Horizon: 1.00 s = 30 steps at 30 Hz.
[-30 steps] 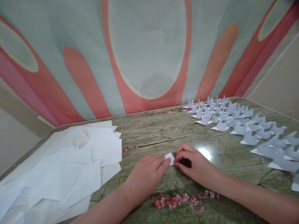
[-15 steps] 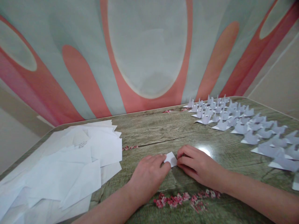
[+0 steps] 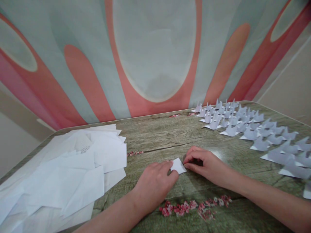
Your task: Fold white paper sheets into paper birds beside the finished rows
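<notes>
A small folded piece of white paper (image 3: 178, 166) lies on the wood-patterned table between my hands. My left hand (image 3: 155, 181) has closed on its left edge, the thumb below and the fingers above. At the paper's right side, the thumb and fingertips of my right hand (image 3: 202, 164) are pinched together on its edge. The folds on the paper's underside are hidden.
Loose white paper sheets (image 3: 80, 174) are heaped on the left of the table (image 3: 155, 137). Several rows of white folded paper cranes (image 3: 252, 132) stand on the right. Behind the table's far edge rises a patterned wall covering (image 3: 155, 48).
My right hand has lifted slightly and its fingers have drawn into a pinch at the paper's edge. More of the paper's right corner shows. My left hand has hardly moved.
</notes>
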Available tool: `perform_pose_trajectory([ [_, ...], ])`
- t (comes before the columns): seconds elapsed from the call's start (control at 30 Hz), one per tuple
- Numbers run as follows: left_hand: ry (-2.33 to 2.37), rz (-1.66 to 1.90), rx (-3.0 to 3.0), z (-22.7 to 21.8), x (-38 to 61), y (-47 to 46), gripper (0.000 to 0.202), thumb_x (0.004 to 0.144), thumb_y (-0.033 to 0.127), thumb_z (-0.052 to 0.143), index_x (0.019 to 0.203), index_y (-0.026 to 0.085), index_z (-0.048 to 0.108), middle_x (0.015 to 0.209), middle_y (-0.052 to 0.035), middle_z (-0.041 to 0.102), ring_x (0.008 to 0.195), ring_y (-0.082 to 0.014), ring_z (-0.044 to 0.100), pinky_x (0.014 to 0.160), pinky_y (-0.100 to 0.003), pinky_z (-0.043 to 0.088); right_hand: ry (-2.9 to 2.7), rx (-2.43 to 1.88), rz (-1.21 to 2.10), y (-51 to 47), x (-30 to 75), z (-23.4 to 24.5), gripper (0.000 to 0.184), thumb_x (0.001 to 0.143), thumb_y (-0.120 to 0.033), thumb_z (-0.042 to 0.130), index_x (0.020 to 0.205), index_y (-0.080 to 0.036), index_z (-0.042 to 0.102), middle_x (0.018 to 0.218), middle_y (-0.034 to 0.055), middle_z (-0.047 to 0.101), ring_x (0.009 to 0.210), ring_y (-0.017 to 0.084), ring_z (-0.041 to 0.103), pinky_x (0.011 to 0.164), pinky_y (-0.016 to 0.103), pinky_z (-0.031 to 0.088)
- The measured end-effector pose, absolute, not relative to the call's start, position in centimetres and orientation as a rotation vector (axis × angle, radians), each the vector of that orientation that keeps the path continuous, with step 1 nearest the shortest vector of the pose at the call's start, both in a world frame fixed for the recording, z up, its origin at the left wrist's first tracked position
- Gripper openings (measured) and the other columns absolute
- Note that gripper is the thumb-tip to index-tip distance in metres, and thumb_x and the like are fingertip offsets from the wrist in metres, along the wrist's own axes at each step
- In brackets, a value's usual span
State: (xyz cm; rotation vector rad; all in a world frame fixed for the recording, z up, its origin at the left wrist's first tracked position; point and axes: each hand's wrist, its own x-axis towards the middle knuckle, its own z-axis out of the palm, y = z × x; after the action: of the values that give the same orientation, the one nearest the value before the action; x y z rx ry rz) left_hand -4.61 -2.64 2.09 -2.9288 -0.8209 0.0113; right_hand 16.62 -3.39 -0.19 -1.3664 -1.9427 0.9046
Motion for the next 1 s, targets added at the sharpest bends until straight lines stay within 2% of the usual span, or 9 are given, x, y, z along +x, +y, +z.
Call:
perform_pose_trajectory([
  [0.23, -0.826, 0.011, -2.947, 2.0, -4.7, -2.6, 0.014, 0.086, 0.017, 0.05, 0.099, 0.018, 0.052, 0.112, -0.009, 0.059, 0.095, -0.0217, 0.06, 0.077, -0.036, 0.052, -2.023, -1.303, 0.833, -2.9, 16.0, -0.7, 0.005, 0.077, -0.019, 0.063, 0.074, -0.02, 0.067, 0.078, 0.0012, 0.061, 0.075, 0.014, 0.056, 0.072, 0.029, 0.042],
  [0.53, -0.837, 0.0, -2.933, 1.9, -4.6, -2.6, 0.011, 0.085, 0.016, 0.049, 0.096, 0.018, 0.052, 0.107, -0.0072, 0.06, 0.091, -0.0218, 0.061, 0.074, -0.036, 0.053, -2.206, -1.191, 0.804, -2.2, 16.7, -0.2, 0.008, 0.078, -0.017, 0.061, 0.078, -0.02, 0.068, 0.076, 0.0001, 0.06, 0.071, 0.013, 0.056, 0.067, 0.025, 0.043],
  [1.0, -0.877, -0.094, -2.977, 1.6, -4.6, -2.3, 0.014, 0.084, 0.013, 0.046, 0.096, 0.017, 0.052, 0.104, -0.0064, 0.063, 0.09, -0.0209, 0.062, 0.074, -0.036, 0.053, -2.239, -1.148, 0.954, -1.8, 17.5, 0.2, 0.016, 0.077, -0.014, 0.059, 0.085, -0.022, 0.071, 0.081, 0.0005, 0.06, 0.073, 0.012, 0.057, 0.069, 0.026, 0.045],
])
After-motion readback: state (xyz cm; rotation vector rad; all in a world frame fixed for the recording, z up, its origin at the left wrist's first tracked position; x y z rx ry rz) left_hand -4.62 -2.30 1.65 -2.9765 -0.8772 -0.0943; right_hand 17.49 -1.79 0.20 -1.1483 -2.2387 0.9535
